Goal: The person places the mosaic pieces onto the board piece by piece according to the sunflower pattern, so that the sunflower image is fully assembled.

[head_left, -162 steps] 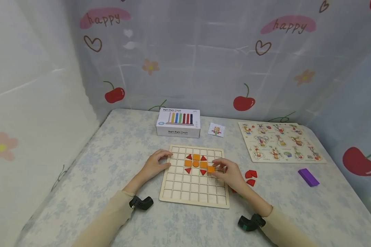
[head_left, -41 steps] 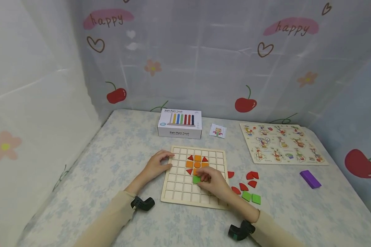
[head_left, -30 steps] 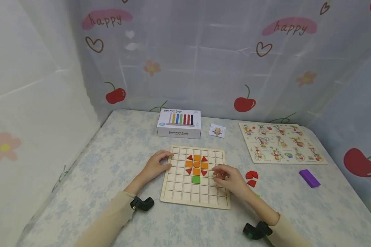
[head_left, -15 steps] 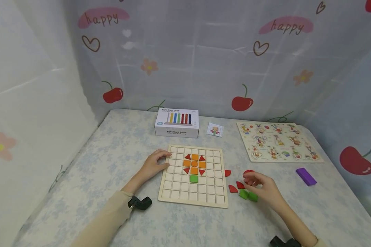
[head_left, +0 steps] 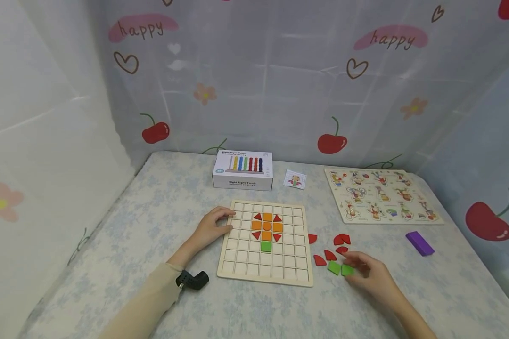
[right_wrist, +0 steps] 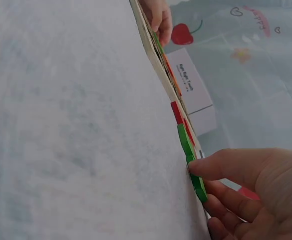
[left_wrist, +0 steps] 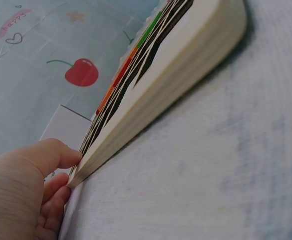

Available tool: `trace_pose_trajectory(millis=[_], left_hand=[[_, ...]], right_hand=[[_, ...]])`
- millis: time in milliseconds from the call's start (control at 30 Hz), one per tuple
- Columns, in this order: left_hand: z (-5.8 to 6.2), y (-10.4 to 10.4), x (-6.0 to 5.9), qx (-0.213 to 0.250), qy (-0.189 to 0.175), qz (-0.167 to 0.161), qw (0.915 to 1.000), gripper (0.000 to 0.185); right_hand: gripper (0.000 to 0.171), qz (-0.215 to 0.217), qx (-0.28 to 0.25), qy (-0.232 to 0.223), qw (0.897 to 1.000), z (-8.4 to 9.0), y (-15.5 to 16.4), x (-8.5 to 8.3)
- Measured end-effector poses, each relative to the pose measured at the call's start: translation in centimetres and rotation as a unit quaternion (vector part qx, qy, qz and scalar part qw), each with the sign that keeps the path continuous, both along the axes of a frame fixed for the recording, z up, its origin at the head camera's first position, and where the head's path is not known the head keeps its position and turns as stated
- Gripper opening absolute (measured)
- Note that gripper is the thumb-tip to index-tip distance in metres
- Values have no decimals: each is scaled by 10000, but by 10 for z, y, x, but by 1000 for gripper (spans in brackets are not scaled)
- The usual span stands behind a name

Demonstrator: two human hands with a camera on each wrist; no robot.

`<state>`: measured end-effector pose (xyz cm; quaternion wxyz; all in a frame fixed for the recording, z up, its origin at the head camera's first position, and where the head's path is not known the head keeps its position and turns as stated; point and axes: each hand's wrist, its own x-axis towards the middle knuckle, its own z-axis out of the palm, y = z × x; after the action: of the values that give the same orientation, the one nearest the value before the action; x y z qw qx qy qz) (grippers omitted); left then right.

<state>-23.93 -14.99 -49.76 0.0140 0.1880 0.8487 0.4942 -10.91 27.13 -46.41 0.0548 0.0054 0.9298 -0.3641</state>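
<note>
Green square tile pinched at the right hand's fingertips, right of the grid board.

Nearest, the right hand (head_left: 371,275) was seen with thumb and fingers closed on a green square tile (head_left: 347,270) lying flat on the table (head_left: 152,221), a second green tile (head_left: 333,267) just to its left. The wooden grid board (head_left: 263,275) lay further left, its placed green tile (head_left: 266,246) beneath the orange-and-red pattern. The left hand (head_left: 209,226) rested with curled fingers on the board's far-left edge. Beyond lay red pieces (head_left: 341,239).

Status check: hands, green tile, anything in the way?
Left hand holds the grid board edge. Right hand pinches a loose green tile. Red pieces beside it, nothing blocking.
</note>
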Motion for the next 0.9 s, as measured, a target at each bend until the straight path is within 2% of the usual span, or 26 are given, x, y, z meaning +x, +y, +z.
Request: trace_pose_trajectory(millis=[167, 433, 600, 733, 900], left_hand=[[0, 0, 0, -1, -36, 35, 10000, 34], [-1, -1, -1, -21, -42, 4, 10000, 34], [-2, -3, -1, -6, -30, -20, 10000, 34], [-3, -3, -1, 15, 14, -58, 10000, 34], [-3, -1, -1, 52, 18, -31, 10000, 34]], right_hand=[[52, -113, -76, -55, 9999, -2, 3, 3], [53, -161, -251, 440, 9986, -2, 2, 0], [51, -146, -256, 704, 9971, 2, -11, -5], [48, 153, -562, 880, 9944, 1, -28, -11], [48, 894, -1035, 1004, 9855, -1, -52, -19]])
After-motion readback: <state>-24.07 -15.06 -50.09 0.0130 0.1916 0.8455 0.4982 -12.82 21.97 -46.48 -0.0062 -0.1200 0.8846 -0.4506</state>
